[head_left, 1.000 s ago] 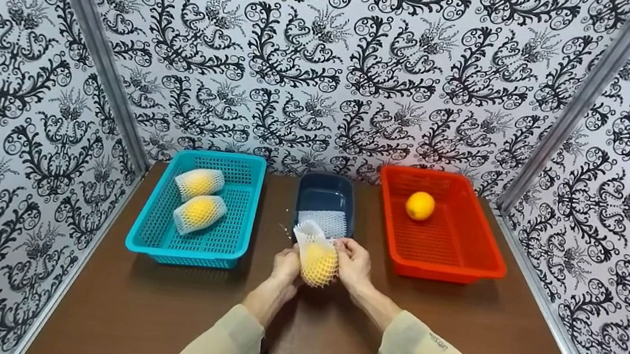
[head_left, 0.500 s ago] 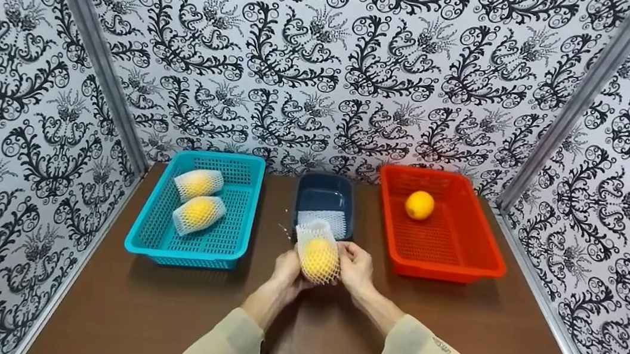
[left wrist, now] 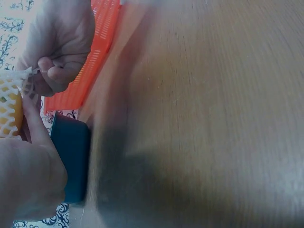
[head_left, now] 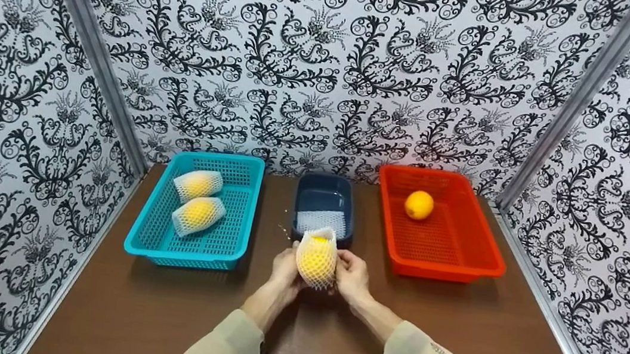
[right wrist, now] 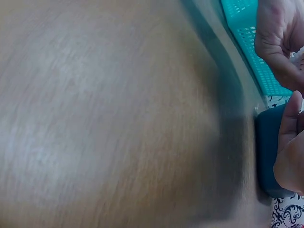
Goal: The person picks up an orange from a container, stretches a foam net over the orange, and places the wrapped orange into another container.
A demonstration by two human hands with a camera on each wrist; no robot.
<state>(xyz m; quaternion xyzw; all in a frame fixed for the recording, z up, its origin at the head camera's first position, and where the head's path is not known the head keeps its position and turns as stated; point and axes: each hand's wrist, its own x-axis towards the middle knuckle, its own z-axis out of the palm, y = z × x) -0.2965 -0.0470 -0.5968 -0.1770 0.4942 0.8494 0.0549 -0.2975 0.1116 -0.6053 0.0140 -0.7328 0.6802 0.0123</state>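
Note:
Near the middle of the table, both hands hold a yellow lemon (head_left: 316,262) inside a white foam net sleeve (head_left: 329,236). My left hand (head_left: 285,269) grips it from the left side; in the left wrist view a finger of that left hand (left wrist: 31,178) lies along the netting. On the other side, my right hand (head_left: 353,277) pinches the net's edge, seen clearly as the right hand (left wrist: 61,47) in the left wrist view. The lemon's top shows at the sleeve's upper opening. Just behind the hands, a dark blue bin (head_left: 326,193) contains a white foam net (head_left: 315,220).
To the left, a turquoise basket (head_left: 244,216) contains two netted lemons (head_left: 199,216). At right, a red basket (head_left: 452,236) holds one bare lemon (head_left: 419,205). Patterned walls (head_left: 316,69) enclose the brown tabletop (head_left: 184,311).
The lemon has been turned between the hands, and the sleeve's loose upper end now stands shorter, with the lemon's top nearer its opening. The baskets and bin stay put.

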